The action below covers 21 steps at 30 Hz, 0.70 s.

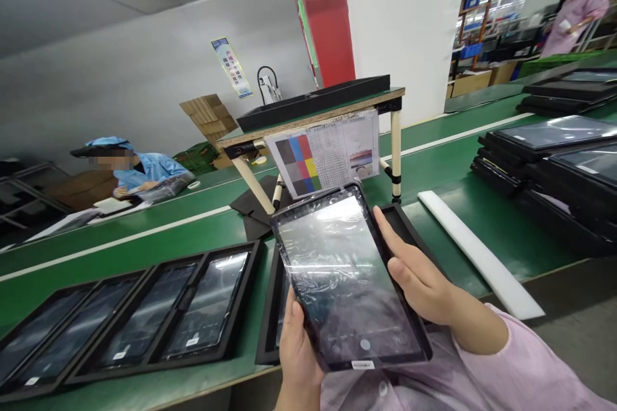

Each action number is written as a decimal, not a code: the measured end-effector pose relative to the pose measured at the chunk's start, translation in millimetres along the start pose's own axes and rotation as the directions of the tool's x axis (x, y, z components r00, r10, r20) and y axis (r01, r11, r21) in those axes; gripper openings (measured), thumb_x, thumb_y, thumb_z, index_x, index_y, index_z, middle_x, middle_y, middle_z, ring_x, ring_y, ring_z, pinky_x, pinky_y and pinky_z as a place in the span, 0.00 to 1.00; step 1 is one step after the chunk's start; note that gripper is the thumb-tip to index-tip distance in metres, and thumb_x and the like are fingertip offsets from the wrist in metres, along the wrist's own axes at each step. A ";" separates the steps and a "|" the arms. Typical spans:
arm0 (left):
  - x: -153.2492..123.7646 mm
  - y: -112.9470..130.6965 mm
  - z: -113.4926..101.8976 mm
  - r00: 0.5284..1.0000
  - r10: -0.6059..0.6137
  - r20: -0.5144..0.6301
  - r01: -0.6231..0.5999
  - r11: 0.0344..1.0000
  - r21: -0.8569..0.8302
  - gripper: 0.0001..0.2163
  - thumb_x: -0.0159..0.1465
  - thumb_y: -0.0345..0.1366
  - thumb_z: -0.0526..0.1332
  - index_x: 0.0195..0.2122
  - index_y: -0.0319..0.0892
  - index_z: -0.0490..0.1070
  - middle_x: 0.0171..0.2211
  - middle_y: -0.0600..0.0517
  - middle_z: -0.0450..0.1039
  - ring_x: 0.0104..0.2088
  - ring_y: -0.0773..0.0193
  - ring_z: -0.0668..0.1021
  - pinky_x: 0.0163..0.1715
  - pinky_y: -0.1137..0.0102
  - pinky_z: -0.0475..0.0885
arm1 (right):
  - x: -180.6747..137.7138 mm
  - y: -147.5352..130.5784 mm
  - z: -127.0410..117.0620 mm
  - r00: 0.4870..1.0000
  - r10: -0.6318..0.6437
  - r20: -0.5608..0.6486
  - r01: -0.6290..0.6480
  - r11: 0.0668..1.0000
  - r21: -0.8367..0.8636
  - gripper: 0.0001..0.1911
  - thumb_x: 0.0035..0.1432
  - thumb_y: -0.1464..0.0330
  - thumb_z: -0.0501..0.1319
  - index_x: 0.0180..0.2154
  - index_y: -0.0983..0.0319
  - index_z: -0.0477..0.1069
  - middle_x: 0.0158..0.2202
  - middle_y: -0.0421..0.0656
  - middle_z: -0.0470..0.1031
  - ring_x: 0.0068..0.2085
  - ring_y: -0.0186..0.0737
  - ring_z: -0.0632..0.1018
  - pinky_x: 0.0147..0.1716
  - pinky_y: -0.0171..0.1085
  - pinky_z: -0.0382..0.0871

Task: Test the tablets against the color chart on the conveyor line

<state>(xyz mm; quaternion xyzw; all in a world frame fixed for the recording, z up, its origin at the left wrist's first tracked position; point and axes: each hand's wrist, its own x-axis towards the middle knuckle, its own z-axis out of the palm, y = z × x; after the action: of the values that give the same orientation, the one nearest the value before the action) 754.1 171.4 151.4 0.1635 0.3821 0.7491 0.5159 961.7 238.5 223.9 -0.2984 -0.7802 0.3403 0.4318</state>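
Note:
A tablet with a wrinkled clear film over its lit screen is held up between both my hands, tilted toward me. My left hand grips its lower left edge, thumb along the side. Along the upper right edge lies my right hand, its fingers against the frame. A small white label sits at the tablet's bottom edge. Behind the tablet, a black foam tray is partly hidden on the green bench.
Black trays of tablets lie at left. A small stand with a printed color chart rises ahead. To the right are a white foam strip and stacked trays. One person sits across; another stands far right.

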 end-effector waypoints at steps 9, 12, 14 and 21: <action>-6.4 -5.0 2.3 0.976 -0.113 -0.189 0.120 0.992 0.025 0.28 0.42 0.51 0.77 0.45 0.53 0.80 0.51 0.49 0.79 0.52 0.47 0.79 0.57 0.53 0.70 | 6.6 10.4 -8.9 0.989 -0.128 -0.069 0.107 0.963 -0.248 0.34 0.72 0.52 0.42 0.72 0.56 0.36 0.39 0.45 0.79 0.41 0.48 0.79 0.37 0.42 0.74; -7.1 -8.0 10.2 0.963 -0.097 -0.251 0.112 0.993 0.046 0.28 0.38 0.51 0.79 0.42 0.53 0.81 0.45 0.49 0.82 0.46 0.51 0.82 0.57 0.55 0.69 | 5.5 22.4 -13.3 0.998 0.002 -0.057 -0.005 0.998 -0.060 0.37 0.69 0.46 0.45 0.72 0.56 0.44 0.59 0.47 0.71 0.58 0.53 0.73 0.51 0.47 0.72; -5.1 -11.3 15.1 0.962 -0.107 -0.252 0.124 0.991 0.052 0.29 0.37 0.50 0.79 0.42 0.52 0.81 0.44 0.50 0.82 0.45 0.51 0.82 0.58 0.56 0.69 | 5.6 30.6 -14.5 0.992 0.112 -0.052 -0.097 0.967 0.235 0.41 0.66 0.42 0.46 0.71 0.55 0.45 0.67 0.45 0.61 0.63 0.52 0.68 0.58 0.48 0.68; 9.6 -24.0 49.4 0.939 -0.340 -0.040 0.343 0.934 0.099 0.27 0.52 0.48 0.74 0.54 0.52 0.75 0.51 0.47 0.79 0.52 0.49 0.79 0.56 0.52 0.71 | 17.4 61.0 -23.5 0.834 0.543 -0.104 -0.323 0.631 0.705 0.51 0.59 0.38 0.51 0.72 0.57 0.35 0.64 0.49 0.67 0.60 0.49 0.72 0.57 0.48 0.70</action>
<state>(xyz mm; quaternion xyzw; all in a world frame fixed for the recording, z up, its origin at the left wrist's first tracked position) 797.3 204.2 164.5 0.1130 0.4489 0.6289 0.6246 984.9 294.2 193.3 -0.3551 -0.4340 0.6376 0.5281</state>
